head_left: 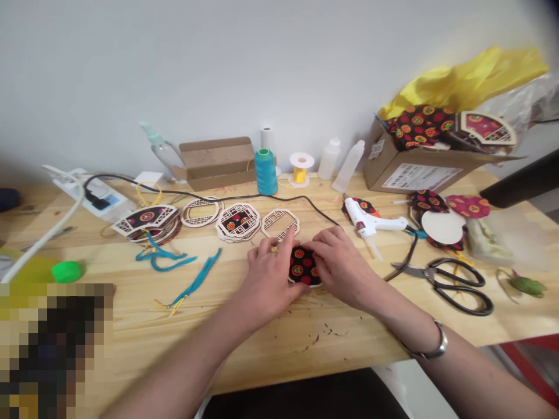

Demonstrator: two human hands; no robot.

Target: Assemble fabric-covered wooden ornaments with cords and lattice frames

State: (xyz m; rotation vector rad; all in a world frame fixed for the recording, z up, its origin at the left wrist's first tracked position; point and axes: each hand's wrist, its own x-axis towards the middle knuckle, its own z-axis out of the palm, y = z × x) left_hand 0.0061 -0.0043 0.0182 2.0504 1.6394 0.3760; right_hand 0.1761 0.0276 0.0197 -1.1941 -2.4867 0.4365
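Note:
A small black fabric piece with red and orange flowers (302, 271), edged by a pale rim, lies on the wooden table between my hands. My left hand (271, 273) grips its left side, thumb at the near edge and index finger stretched toward an openwork wooden frame (279, 226). On the other side, my right hand (345, 265) has its fingers bent and pressed onto the piece's right edge. Both hands partly cover it. Beyond them lies a stack of lattice frames with floral fabric (238, 222). A white glue gun (371, 221) rests to the right.
Large black-handled scissors (458, 285) lie at the right. Blue cords (196, 285) and fan-shaped pieces (146, 221) are at the left. Behind stand a teal thread cone (265, 173), a yellow thread spool (300, 171) and a cardboard box (388, 166). A black cable (279, 198) crosses the table.

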